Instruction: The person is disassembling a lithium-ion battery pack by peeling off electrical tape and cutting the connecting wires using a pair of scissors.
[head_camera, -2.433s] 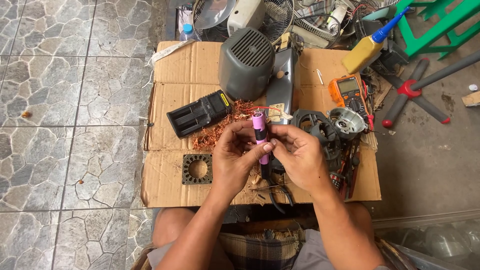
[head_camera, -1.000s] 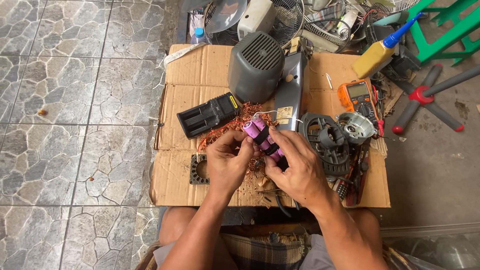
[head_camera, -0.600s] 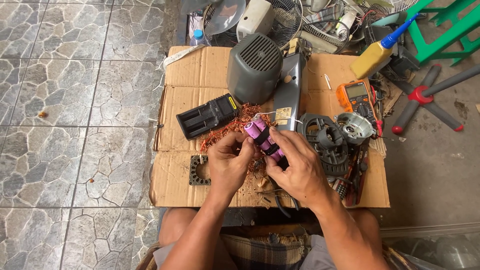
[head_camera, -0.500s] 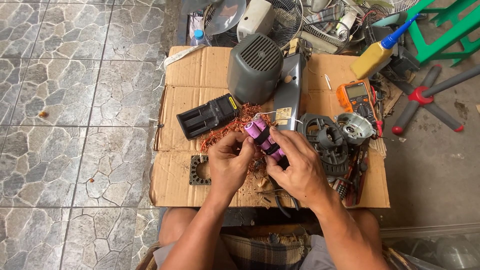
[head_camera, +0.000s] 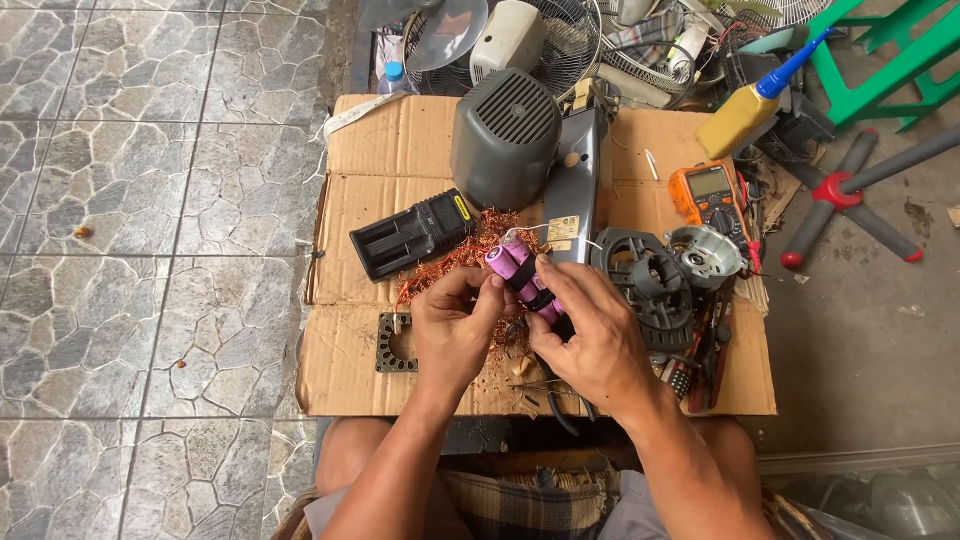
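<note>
Both hands hold a pack of pink cylindrical battery cells (head_camera: 520, 270) bound with black bands, tilted with its top end pointing up and left. My left hand (head_camera: 455, 325) pinches the pack's upper left end with its fingertips. Around the lower part, my right hand (head_camera: 590, 335) is wrapped, thumb on top. The pack hangs above a tangle of copper wire (head_camera: 450, 262) on a sheet of cardboard (head_camera: 350, 350). A thin white wire runs from the pack toward the right.
On the cardboard lie a black battery charger (head_camera: 412, 235), a grey motor cover (head_camera: 505, 135), a grey housing (head_camera: 578, 185), an orange multimeter (head_camera: 708, 195), black fan parts (head_camera: 645, 285), a square metal plate (head_camera: 397, 343) and hand tools (head_camera: 705, 350). Fan parts and a yellow bottle (head_camera: 745, 110) crowd the back. Tiled floor lies left.
The pack has tilted from upright to slanting up-left, and both hands have shifted slightly lower on it. The camera view has also drifted a little.
</note>
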